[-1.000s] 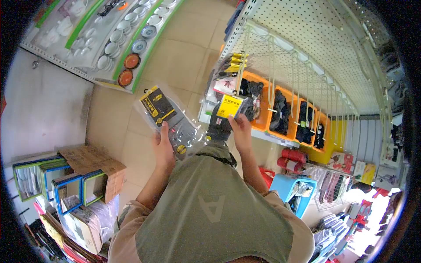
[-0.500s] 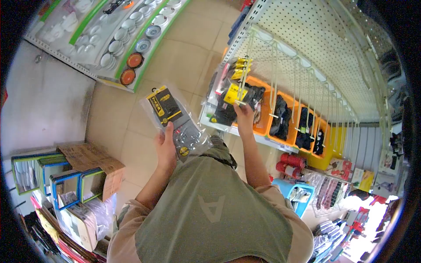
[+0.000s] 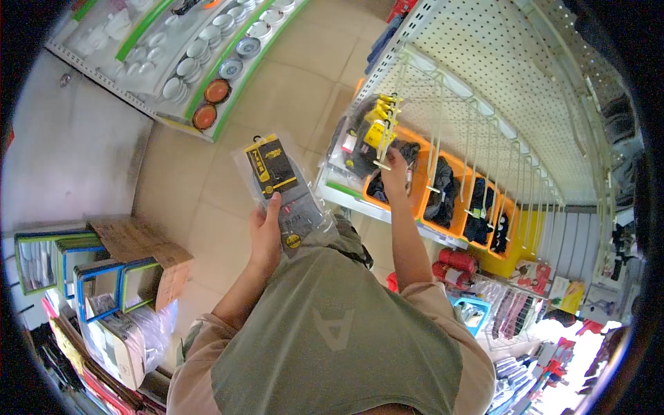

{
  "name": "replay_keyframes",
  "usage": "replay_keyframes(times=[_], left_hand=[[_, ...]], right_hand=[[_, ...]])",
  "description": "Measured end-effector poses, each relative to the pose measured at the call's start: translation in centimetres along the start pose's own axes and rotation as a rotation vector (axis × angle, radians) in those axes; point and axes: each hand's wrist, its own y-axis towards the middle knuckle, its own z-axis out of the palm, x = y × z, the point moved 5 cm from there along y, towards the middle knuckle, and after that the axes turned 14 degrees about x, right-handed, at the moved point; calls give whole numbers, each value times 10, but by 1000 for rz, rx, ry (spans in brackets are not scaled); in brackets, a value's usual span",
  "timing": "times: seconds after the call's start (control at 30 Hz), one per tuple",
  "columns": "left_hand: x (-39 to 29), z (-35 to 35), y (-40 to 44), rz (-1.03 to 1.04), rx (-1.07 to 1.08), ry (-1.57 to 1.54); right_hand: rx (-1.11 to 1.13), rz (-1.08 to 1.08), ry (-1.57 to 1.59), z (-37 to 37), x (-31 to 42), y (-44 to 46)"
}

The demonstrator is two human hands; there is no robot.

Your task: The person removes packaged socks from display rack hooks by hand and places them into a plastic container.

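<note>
My left hand [image 3: 265, 228] grips a clear plastic pack of grey socks [image 3: 299, 211] by its edge, thumb on the front. The pack has a black and yellow header card and a small black hanger at its top. On the other side, my right hand [image 3: 396, 174] is raised at a metal display hook [image 3: 387, 142], its fingers curled beside the hook's tip. Several sock packs with yellow labels [image 3: 377, 134] hang on that hook, just left of my right fingers. What those fingertips pinch, if anything, is hidden.
Orange bins [image 3: 443, 225] with dark packaged goods line the shelf beneath a white pegboard [image 3: 477, 83] with bare hooks. Bowls and plates [image 3: 230, 68] fill a shelf at upper left. Framed items [image 3: 100, 290] and a cardboard piece [image 3: 173, 277] stand lower left. Tiled floor [image 3: 290, 90] runs between.
My right hand has moved slightly right and up from the hook's end. The front yellow-labelled pack sits farther back along the hook. My left hand still holds the grey socks; the view has shifted slightly.
</note>
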Motion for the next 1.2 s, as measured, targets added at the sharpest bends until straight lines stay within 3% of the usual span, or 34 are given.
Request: replay_keyframes(times=[0.1,0.2,0.27,0.33,0.4,0.53,0.77,0.97,1.2], left_hand=[[-2,3,-3,-22,8,-1],[-7,9,-6,-19,42,2],[-9,10,-7,-22,63,46],[-6,7,-6,-37,43,98],[-1,7,-7,-47,79,132],[9,14,-3,-102,223,204],[3,23,-7,3,266,444],[4,19,-9,97,268,431],[-3,24,-16,56,310,362]], right_hand=[[-215,-132,58,0,-1,-8],[-238,-31,-80,-2,-46,-23],[113,311,-5,22,-14,-50],[388,271,512,58,16,-80],[599,350,650,79,73,-102],[644,336,853,92,132,-115],[467,233,601,88,149,-111],[351,233,431,71,155,-114],[337,162,269,65,140,-113]])
